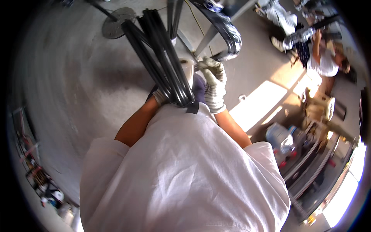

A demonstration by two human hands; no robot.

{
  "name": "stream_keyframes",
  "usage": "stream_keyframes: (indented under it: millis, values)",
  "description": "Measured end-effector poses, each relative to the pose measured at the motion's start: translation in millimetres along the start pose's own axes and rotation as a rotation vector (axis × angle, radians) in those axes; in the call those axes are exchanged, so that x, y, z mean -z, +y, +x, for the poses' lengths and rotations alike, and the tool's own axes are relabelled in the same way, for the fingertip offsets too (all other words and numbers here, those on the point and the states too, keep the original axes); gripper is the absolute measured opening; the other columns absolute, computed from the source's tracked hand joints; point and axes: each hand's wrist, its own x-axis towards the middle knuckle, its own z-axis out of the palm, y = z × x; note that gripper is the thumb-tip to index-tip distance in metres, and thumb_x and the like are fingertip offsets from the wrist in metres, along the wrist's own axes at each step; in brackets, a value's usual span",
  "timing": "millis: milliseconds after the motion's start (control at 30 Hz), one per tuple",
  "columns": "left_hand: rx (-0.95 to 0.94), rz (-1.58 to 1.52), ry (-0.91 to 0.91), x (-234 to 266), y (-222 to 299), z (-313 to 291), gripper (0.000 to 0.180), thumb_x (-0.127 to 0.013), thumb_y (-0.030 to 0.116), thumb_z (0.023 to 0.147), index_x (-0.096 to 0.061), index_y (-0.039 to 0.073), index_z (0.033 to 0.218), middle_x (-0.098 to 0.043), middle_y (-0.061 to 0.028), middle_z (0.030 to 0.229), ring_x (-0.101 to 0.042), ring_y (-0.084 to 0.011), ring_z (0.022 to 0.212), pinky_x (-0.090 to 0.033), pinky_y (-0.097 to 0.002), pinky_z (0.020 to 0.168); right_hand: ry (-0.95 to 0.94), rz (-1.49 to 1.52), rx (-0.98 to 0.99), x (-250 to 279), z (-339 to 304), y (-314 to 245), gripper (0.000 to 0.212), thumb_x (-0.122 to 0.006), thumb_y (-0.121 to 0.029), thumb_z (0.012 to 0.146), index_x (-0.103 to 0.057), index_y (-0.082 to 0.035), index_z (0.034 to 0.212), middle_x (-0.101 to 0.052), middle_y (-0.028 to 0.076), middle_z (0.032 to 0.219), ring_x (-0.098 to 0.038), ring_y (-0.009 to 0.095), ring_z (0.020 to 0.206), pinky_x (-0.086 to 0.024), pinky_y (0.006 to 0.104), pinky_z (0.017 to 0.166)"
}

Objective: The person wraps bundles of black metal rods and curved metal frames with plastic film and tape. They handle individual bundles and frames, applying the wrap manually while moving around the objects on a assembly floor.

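Note:
A bundle of long black tubes point(166, 58) stands slanted in front of me, its near end close to my shirt. My left hand point(159, 97), in a pale knit glove, is behind the bundle's lower part; only the wrist side shows and its fingers are hidden. Right of the tubes is a whitish roll with a hollow core point(188, 72), which looks like wrapping film. Beside that roll, my gloved right hand point(215, 79) is closed, fingers curled in a pinch toward the roll's edge. What is between the fingertips is too blurred to make out.
A curved part wrapped in shiny black film point(230, 36) hangs near a grey metal leg. A round metal base plate point(118, 23) lies far left on the floor. At right are another person point(324, 62), a large clear plastic bottle point(279, 136) and a metal-framed rack point(309, 174).

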Motion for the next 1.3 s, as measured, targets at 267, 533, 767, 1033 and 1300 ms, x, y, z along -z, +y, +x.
stream_keyframes:
  millis: [267,533,767,1033,1300]
  values:
    - [-0.29,0.14,0.049,-41,-73,-6,0.025,-0.049,0.022,0.086,-0.055,0.005,0.104,-0.057,-0.0087,0.098,-0.053,-0.0209,0.096,-0.044,-0.0317,0.083,-0.185,-0.068,-0.365,75,27,40,0.078,-0.085,-0.018,0.056,-0.04,-0.006,0.119,-0.056,0.005,0.1,-0.053,0.017,0.095,-0.043,0.0289,0.082]
    - [-0.112,0.45,-0.414,58,63,-22,0.025,-0.061,0.025,0.076,-0.06,0.009,0.095,-0.058,-0.0071,0.089,-0.054,-0.0219,0.09,-0.043,-0.036,0.082,-0.051,-1.287,-0.078,55,33,-11,0.065,-0.075,-0.033,0.057,-0.05,-0.007,0.112,-0.061,0.019,0.097,-0.058,0.034,0.093,-0.046,0.0386,0.08]
    - [-0.765,0.971,-0.342,80,88,12,0.07,-0.067,0.01,0.058,-0.044,0.017,0.124,-0.043,-0.0055,0.116,-0.038,-0.0261,0.118,-0.025,-0.0489,0.104,-0.251,-1.402,0.28,40,21,12,0.042,-0.063,-0.02,0.068,-0.052,-0.004,0.105,-0.06,0.016,0.092,-0.059,0.032,0.088,-0.047,0.04,0.074]
    - [-0.874,0.723,-0.521,76,81,45,0.084,-0.074,0.009,0.036,-0.043,0.007,0.114,-0.045,-0.0111,0.113,-0.044,-0.0299,0.11,-0.028,-0.048,0.104,-0.365,-1.456,0.104,48,23,-6,0.056,-0.074,-0.025,0.052,-0.048,0.0,0.095,-0.061,0.016,0.081,-0.061,0.033,0.078,-0.049,0.0396,0.064]
    - [-0.842,0.671,-0.677,85,81,47,0.078,-0.074,0.02,0.038,-0.046,0.007,0.109,-0.047,-0.0112,0.107,-0.047,-0.0292,0.102,-0.031,-0.0458,0.1,0.028,-1.437,0.064,54,-54,-83,0.066,-0.073,-0.028,0.053,-0.048,-0.004,0.109,-0.061,0.019,0.089,-0.06,0.033,0.084,-0.048,0.0373,0.073]
